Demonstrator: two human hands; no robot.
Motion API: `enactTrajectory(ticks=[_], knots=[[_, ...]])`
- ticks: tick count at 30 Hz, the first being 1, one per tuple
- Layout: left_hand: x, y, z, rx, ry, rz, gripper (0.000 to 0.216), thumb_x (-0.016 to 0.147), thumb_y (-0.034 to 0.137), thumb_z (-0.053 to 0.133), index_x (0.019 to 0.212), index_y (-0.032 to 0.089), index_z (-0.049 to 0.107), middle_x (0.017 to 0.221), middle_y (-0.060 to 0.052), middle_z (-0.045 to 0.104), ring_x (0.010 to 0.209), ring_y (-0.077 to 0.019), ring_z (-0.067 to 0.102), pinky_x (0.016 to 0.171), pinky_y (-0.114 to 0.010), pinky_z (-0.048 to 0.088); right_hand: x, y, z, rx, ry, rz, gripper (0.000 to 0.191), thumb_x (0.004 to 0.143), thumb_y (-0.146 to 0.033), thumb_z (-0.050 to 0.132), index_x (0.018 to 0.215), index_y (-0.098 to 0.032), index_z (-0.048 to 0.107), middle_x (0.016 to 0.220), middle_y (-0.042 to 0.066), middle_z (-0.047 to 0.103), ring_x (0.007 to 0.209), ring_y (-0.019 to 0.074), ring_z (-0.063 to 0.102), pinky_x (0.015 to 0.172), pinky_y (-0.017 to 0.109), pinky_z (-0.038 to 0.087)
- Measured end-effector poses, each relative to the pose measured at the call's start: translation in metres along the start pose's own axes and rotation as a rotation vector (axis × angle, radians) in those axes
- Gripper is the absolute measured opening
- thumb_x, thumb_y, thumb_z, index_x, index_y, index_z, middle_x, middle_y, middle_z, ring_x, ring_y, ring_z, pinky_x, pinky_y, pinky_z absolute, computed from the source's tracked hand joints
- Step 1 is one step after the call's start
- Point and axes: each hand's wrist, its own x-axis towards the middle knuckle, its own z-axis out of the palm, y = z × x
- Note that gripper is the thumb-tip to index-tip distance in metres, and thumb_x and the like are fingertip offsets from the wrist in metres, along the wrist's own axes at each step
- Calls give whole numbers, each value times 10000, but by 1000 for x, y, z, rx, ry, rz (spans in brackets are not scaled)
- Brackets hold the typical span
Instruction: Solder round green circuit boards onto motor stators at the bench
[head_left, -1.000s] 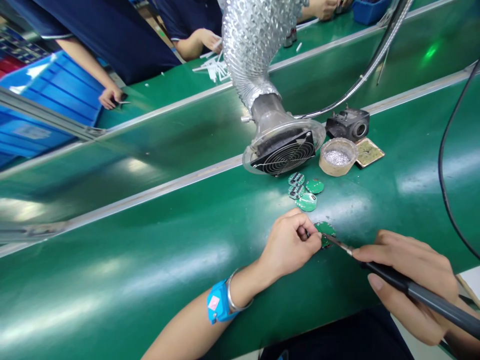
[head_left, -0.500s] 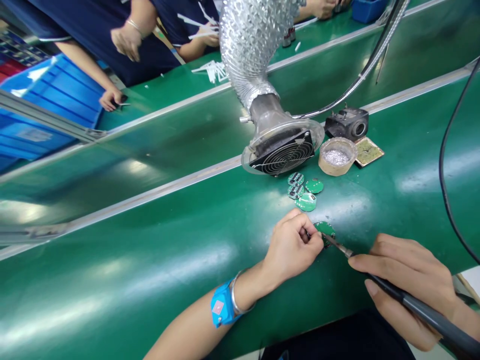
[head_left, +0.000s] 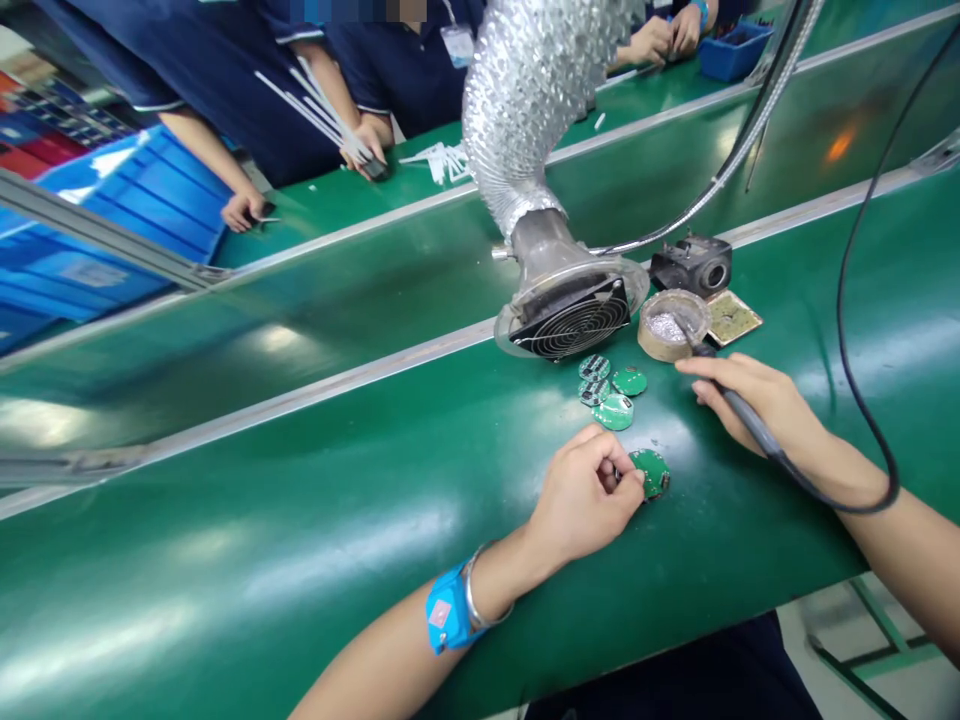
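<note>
My left hand (head_left: 589,495) is closed in a pinch at the left edge of a round green circuit board (head_left: 651,474) lying on the bench. Exactly what sits between the fingertips is partly hidden. A soldering iron (head_left: 742,415) is held in my right hand (head_left: 780,415), its tip down inside a round tan bowl (head_left: 664,346) of silvery bits. Several more round circuit boards (head_left: 613,411) lie in a loose group beyond my left hand, some showing dark components. A blue strap (head_left: 448,610) and a metal bangle circle my left wrist.
A fume extractor (head_left: 574,320) with a foil duct hangs over the bench behind the boards. Beside the bowl are a square sponge tray (head_left: 733,318) and a black iron holder (head_left: 691,265). The iron's cable (head_left: 844,300) loops at right. Co-workers handle white strips (head_left: 319,118) across the bench.
My right hand has moved up and away from the board, taking the soldering iron's tip into the bowl. My left hand has stayed at the board. A co-worker's white strips have shifted.
</note>
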Motion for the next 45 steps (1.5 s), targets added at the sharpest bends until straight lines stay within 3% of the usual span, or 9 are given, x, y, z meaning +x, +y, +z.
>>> enactTrajectory(ticks=[2,5,7,13,20,31,35,40,45], knots=[[-4,-2,-3,-36,-43,27,87,728,195,634,749,161,557,758,15,501,564,-77,484,529,-227,423,-7,-3,-1,135,-46,-52,192,895,-159,606,1075,-222,631,917,36,715,742,164,628,686,289,525],[-10,-8,-5,-44,-73,36,293,680,220,715,896,180,521,873,5,495,662,-104,538,579,-251,471,-17,-18,-6,355,-226,-167,248,844,-159,685,1066,-221,592,1129,76,700,1092,233,623,912,364,529],[-11,-12,-2,-44,-84,8,390,672,248,749,945,196,474,909,8,479,667,-105,543,565,-253,475,-18,-27,-5,422,-311,-217,252,858,-130,661,1076,-226,580,1174,79,686,1182,234,591,970,378,509],[-8,-23,9,-150,-105,8,418,708,243,751,988,205,443,940,14,476,607,-73,539,535,-240,484,3,-47,11,469,-162,-278,219,862,-74,634,997,-246,619,949,22,733,863,161,695,763,285,560],[-12,-21,16,-251,3,27,236,772,186,641,959,192,497,943,4,474,661,-77,572,539,-210,485,8,-70,17,300,-8,-191,238,873,-48,600,1033,-224,602,986,46,728,708,137,642,672,268,543],[-18,-22,23,-277,73,18,230,762,115,598,963,175,503,955,-8,477,646,-68,575,541,-207,501,-7,-55,-12,230,-413,-166,246,906,-143,576,1142,-213,572,881,61,652,813,203,572,705,324,491],[-18,-23,21,-357,79,24,144,780,136,612,882,163,514,964,-17,504,677,-74,590,614,-230,550,-5,-50,-6,291,-402,-157,227,917,-191,593,1140,-235,581,875,50,659,788,191,585,681,311,512],[-19,-23,16,-351,65,48,111,793,141,627,871,155,550,971,-31,533,717,-91,599,658,-248,573,-5,-44,1,392,-329,-164,244,865,-201,684,1090,-241,598,1086,89,681,945,215,623,793,351,557],[-20,-25,13,-305,63,102,86,813,126,614,876,158,565,972,-42,557,763,-113,605,698,-272,588,-5,-37,5,459,-392,-143,251,842,-227,721,1066,-246,608,1109,78,687,988,217,625,835,374,555]])
